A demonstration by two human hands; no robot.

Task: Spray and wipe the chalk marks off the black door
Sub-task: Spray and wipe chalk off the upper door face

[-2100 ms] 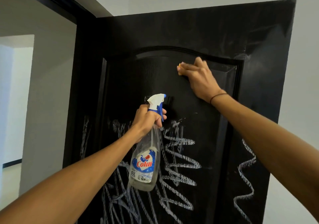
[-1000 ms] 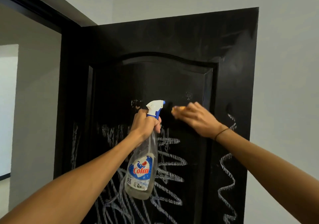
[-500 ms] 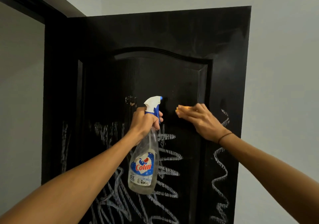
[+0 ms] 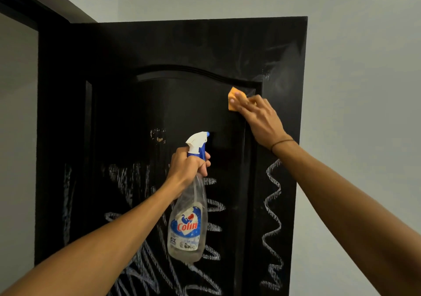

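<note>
The right hand [image 4: 262,118] has swept its small orange cloth [image 4: 234,100] up to two o'clock on the black panelled door [image 4: 173,49], fingers flat; the left hand [image 4: 186,168] grips the clear spray bottle [image 4: 188,222]; the lower white chalk marks [image 4: 272,216] remain.

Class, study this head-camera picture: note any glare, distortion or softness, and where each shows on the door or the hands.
Head view: faint streaky sheen on the black door at its upper right; wide-angle stretch enlarges both forearms toward the lower corners; the orange cloth under the right hand looks slightly soft; the spray bottle label in the left hand reads sharply; light is dim and even.
</note>
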